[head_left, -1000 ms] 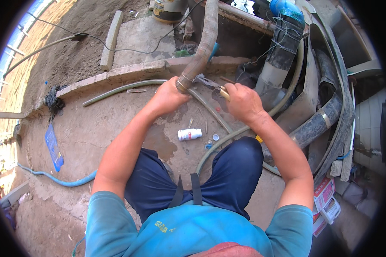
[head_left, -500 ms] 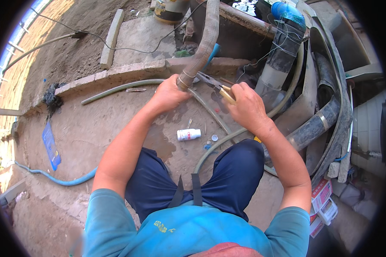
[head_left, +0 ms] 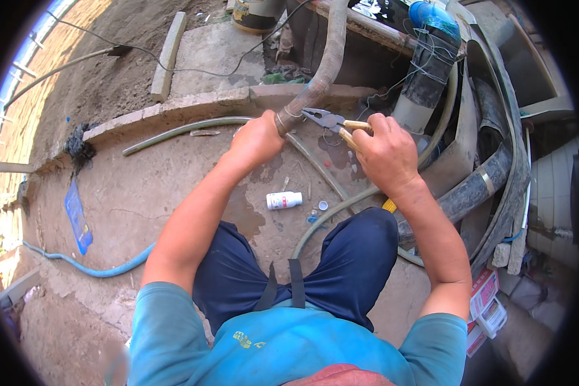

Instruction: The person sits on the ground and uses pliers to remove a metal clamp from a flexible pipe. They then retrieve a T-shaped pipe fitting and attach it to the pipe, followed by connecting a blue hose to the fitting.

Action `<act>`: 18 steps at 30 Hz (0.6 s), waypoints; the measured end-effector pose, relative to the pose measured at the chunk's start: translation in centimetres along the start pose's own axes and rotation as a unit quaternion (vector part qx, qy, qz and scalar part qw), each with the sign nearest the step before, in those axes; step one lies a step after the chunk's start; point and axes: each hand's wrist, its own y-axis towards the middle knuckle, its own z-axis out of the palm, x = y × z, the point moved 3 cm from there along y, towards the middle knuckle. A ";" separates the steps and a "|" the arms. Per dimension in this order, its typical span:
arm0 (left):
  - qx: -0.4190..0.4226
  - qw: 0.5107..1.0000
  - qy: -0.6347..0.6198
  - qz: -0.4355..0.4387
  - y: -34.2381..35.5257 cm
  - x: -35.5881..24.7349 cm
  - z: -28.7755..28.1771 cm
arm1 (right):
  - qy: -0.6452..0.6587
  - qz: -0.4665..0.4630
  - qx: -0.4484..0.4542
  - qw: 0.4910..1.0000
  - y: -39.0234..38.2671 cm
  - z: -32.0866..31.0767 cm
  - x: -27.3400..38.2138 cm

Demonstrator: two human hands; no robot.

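My left hand [head_left: 257, 139] is closed around the lower end of a thick brownish hose [head_left: 321, 77], which rises toward the far side. A thin wire loop [head_left: 288, 114] circles the hose just beyond my fingers. In my right hand [head_left: 389, 154] is a pair of pliers [head_left: 330, 121] with yellowish handles; its handles stand somewhat apart. The plier jaws point left and reach the side of the hose at the wire. Whether they grip the wire is too small to tell.
A white bottle [head_left: 284, 200] and its cap [head_left: 323, 206] lie on the ground before my knees. A greenish hose [head_left: 328, 177] crosses the floor. At the right stand a black pipe with a blue elbow [head_left: 434, 18] and a water tank [head_left: 367, 29]. A low brick edge [head_left: 174, 110] runs behind.
The hose and my left hand have shifted slightly right. My right hand has moved right too, and the pliers have turned flatter, their handles now wider apart.
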 end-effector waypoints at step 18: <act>0.004 1.000 -0.005 0.011 -0.7 -1.9 1.5 | 0.349 0.306 -0.048 0.884 2.8 2.6 -0.4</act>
